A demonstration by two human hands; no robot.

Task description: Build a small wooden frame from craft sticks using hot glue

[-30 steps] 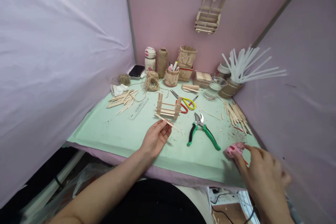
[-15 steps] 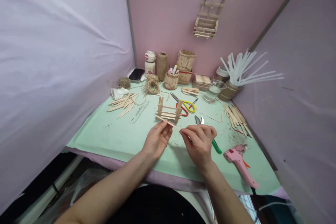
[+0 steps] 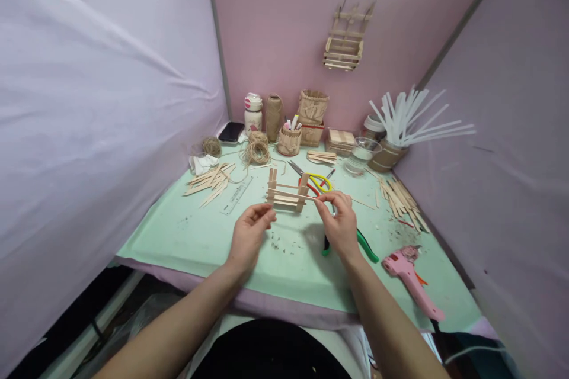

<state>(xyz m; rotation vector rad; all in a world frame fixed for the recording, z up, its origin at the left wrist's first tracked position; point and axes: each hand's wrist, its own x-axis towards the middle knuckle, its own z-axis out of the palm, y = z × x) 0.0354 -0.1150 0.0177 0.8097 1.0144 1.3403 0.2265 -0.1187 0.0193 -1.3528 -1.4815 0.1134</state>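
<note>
Green tabletop, centre and below. Person's right hand, right of centre, fingers pinched; left hand, left of centre, fingers loosely parted. Wooden rack, mid-frame, beyond the hands. Thin stick, mid-frame, right end in the right hand's grip, crossing before the rack; contact cannot be told.
</note>
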